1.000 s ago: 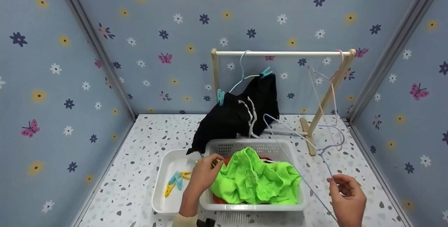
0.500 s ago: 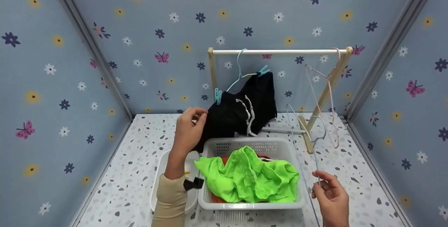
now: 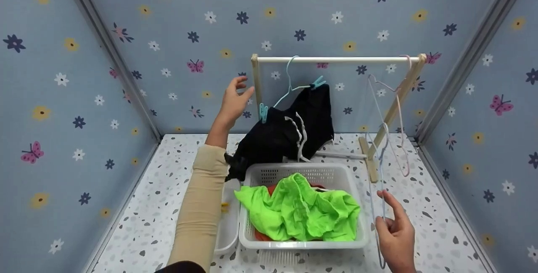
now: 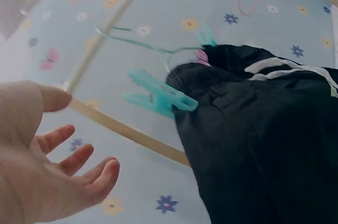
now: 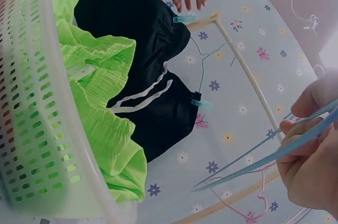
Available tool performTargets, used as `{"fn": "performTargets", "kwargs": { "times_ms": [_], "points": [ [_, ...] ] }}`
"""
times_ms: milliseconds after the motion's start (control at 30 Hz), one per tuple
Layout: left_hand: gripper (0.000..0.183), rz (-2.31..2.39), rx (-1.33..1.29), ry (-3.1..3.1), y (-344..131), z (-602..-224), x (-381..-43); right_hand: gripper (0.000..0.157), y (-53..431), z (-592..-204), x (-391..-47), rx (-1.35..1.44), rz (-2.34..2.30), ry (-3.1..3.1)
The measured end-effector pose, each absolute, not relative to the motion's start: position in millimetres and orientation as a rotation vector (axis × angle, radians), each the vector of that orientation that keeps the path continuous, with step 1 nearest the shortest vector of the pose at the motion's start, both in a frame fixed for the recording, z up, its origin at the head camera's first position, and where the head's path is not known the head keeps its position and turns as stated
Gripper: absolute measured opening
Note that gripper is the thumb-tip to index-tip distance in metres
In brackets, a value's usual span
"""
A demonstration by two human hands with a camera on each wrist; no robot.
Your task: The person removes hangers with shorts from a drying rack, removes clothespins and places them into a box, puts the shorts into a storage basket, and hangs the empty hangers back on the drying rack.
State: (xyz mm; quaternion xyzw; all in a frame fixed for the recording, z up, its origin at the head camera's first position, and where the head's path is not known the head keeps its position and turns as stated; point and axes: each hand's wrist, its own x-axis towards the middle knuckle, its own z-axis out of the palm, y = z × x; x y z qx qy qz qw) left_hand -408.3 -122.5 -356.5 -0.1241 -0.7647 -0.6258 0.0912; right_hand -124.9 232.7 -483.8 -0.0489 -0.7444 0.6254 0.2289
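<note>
My left hand [image 3: 236, 98] is raised beside the rack's left post, fingers spread and apart from the cloth. Close by it in the left wrist view, a turquoise clothespin [image 4: 158, 94] clips a corner of the black shorts [image 4: 253, 123]. Those shorts hang tilted from a light blue hanger [image 3: 289, 86] on the rod, with a second clothespin [image 3: 318, 82] at their upper right corner. White drawstrings [image 3: 301, 136] dangle in front. My right hand [image 3: 396, 233] pinches a blue hanger [image 5: 264, 158], which stands nearly edge-on right of the basket.
A white basket [image 3: 302, 245] holds bright green shorts [image 3: 302, 210] over red cloth. The white tray [image 3: 230, 239] with clothespins is partly behind my left sleeve. A pink hanger [image 3: 400, 117] hangs at the right end of the rack's rod [image 3: 336, 59]. Patterned walls enclose the table.
My left hand has risen from the basket's left side, past the black shorts, to the rack's left post. The blue hanger in my right hand has turned nearly edge-on and shifted slightly left.
</note>
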Motion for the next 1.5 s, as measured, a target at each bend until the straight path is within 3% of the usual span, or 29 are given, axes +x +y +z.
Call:
{"fn": "performTargets", "kwargs": {
  "times_ms": [233,600,867,1200,1500],
  "points": [
    [0.063,-1.921,-0.412,-2.384,-111,-357,-440,0.059,232,-473,-135,0.022,1.656,-1.972],
    [0.045,-2.004,-0.434,-2.245,-112,-368,-458,0.055,235,-444,-167,0.272,1.629,-1.861],
    [0.043,-2.051,-0.455,-2.234,-114,-355,-440,0.057,240,-413,-208,0.265,1.620,-1.861],
    [0.047,-2.012,-0.415,-2.200,-109,-375,-466,0.053,233,-362,-239,0.236,1.599,-1.941],
    [0.047,-2.022,-0.415,-2.192,-104,-375,-467,0.054,254,-376,-286,0.107,1.585,-2.046]
  ]
}}
